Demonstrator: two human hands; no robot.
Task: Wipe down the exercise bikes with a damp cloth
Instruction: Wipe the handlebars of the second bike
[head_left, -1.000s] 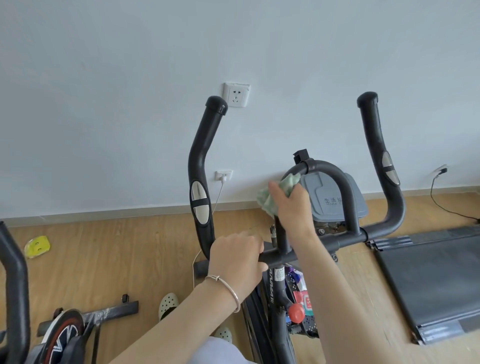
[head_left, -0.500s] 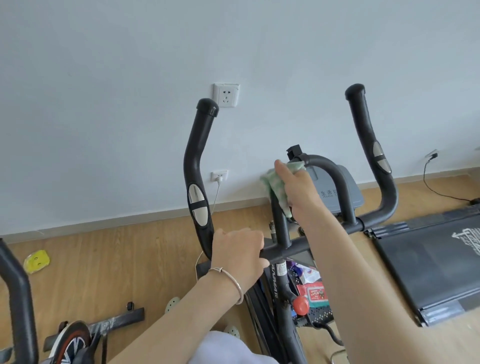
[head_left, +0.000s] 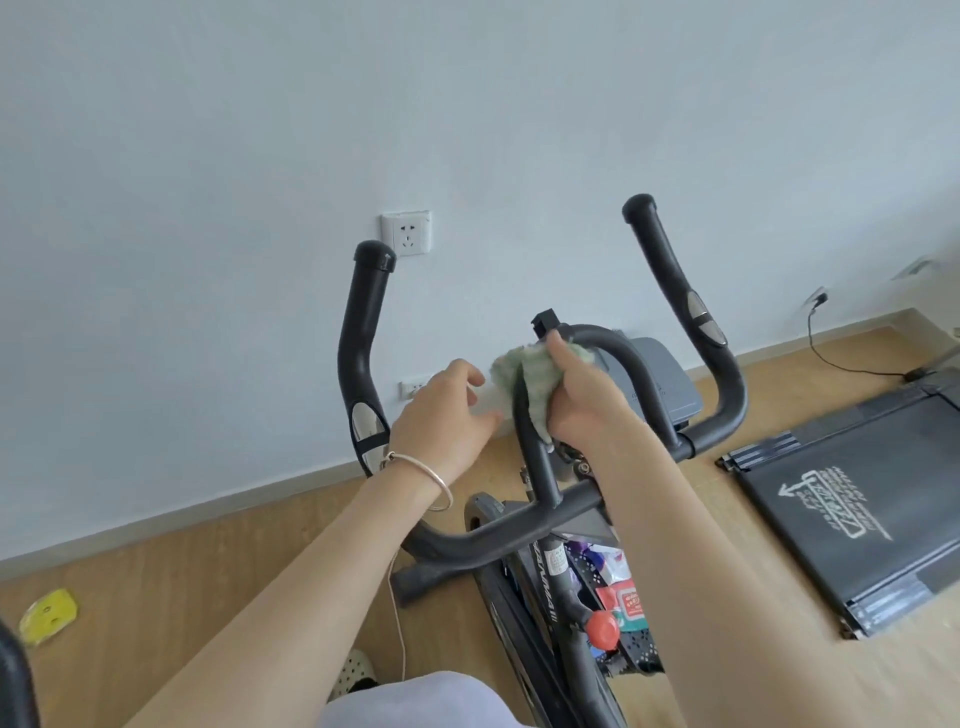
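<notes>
Cloth (head_left: 535, 384) gripped on bike (head_left: 543, 475) by right hand (head_left: 582, 402); left hand (head_left: 441, 421), nine o'clock, loose, empty; treadmill (head_left: 857, 493) print I cannot read.

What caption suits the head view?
Right hand wraps a green cloth round the bike's centre loop bar; left hand hovers nearby.

A thin silver bangle (head_left: 444, 489) circles the left wrist; the garment (head_left: 415, 701) is pale lilac.

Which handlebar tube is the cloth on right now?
The centre loop, where the right hand wraps the green cloth; the left horn and right horn are bare.
</notes>
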